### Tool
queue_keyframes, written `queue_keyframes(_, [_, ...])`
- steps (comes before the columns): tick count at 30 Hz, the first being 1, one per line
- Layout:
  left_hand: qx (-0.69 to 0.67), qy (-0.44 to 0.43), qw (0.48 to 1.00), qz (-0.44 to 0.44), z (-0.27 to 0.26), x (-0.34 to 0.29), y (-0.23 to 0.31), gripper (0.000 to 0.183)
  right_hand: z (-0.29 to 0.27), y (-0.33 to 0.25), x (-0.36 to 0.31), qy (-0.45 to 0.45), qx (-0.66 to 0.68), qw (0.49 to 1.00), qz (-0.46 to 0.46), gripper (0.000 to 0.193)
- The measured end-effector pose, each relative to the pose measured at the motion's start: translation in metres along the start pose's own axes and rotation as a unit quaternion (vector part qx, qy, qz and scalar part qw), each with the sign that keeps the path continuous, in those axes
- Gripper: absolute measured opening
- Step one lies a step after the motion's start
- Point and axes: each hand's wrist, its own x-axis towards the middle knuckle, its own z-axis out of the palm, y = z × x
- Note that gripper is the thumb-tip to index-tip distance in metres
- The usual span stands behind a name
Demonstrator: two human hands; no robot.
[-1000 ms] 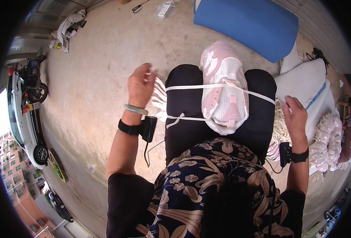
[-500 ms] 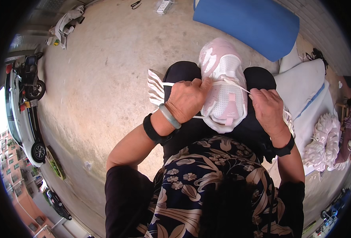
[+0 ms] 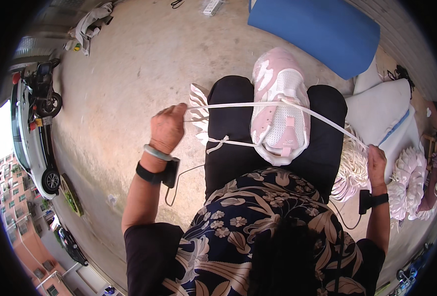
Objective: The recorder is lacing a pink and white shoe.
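A pink and white sneaker (image 3: 281, 106) rests between my thighs, its toe pointing away from me. Its white shoelace (image 3: 233, 104) stretches out to both sides from the top of the lacing area. My left hand (image 3: 168, 129), out past my left knee, is closed on one end of the lace. Farther to the right and lower, my right hand (image 3: 377, 165) pinches the other end. Both sides of the lace look taut. A white cord with a knot (image 3: 221, 142) runs across my left thigh to the sneaker's heel end.
Stacked pink and white shoe pieces (image 3: 198, 112) show beside my left knee. A bundle of pale laces or shoe pieces (image 3: 352, 165) lies by my right thigh, with another heap (image 3: 405, 180) farther right. A blue roll (image 3: 317, 34) lies ahead. White sheeting (image 3: 384, 108) covers floor at right.
My hands have moved apart from beside the sneaker, the left going left and the right going right and lower. The lace between them is drawn out longer on both sides.
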Motion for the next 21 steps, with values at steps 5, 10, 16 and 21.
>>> queue_keyframes(5, [-0.017,0.014,0.996,-0.086,-0.009,-0.032,-0.08,0.011,-0.034,0.108,-0.077,-0.011,0.005,0.983,0.185,0.023])
queue_keyframes(10, [-0.004,-0.001,0.98,-0.197,-0.027,-0.057,-0.158,0.015,-0.095,0.174,-0.126,-0.004,-0.145,0.98,0.136,0.025])
queue_keyframes(16, [-0.157,0.074,0.942,-0.286,-0.073,-0.083,-0.265,0.016,-0.162,0.212,-0.128,0.01,-0.319,0.948,0.02,0.024])
queue_keyframes(21, [-0.251,0.124,0.876,-0.392,-0.11,-0.052,-0.277,0.015,-0.224,0.271,-0.142,0.073,-0.245,0.963,0.089,0.028])
